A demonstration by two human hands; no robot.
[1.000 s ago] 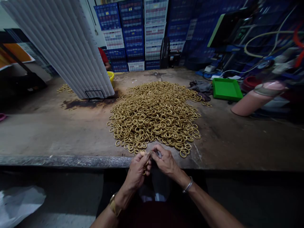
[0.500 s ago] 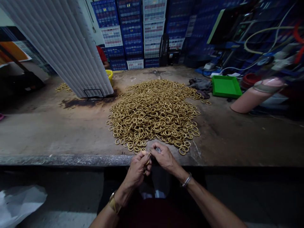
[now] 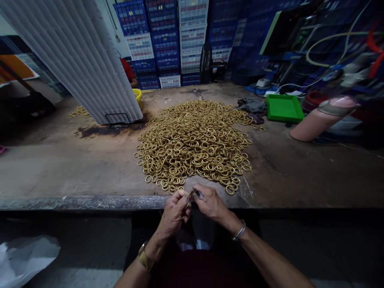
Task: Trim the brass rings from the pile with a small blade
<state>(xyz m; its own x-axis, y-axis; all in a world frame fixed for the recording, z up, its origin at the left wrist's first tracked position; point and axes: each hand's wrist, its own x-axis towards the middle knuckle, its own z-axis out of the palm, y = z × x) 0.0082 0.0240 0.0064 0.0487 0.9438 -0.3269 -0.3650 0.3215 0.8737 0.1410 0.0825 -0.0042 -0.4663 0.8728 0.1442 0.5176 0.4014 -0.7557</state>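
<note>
While the left hand (image 3: 174, 211) pinches a ring (image 3: 190, 193), the right hand (image 3: 210, 203), curled close by, has just rolled slightly; its hold can't be told. Handling seems to stay on this piece: the pile (image 3: 195, 144) beyond, on the table (image 3: 75, 168), looks unchanged. Crates (image 3: 163, 38) behind.

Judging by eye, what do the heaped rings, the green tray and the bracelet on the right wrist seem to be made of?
Rings: probably brass-coloured metal, satiny, from golden tone and highlights; coated plastic remains possible. Green tray: likely smooth plastic, given its even, saturated colour. Bracelet: apparently polished metal, silvery and glinting.
</note>
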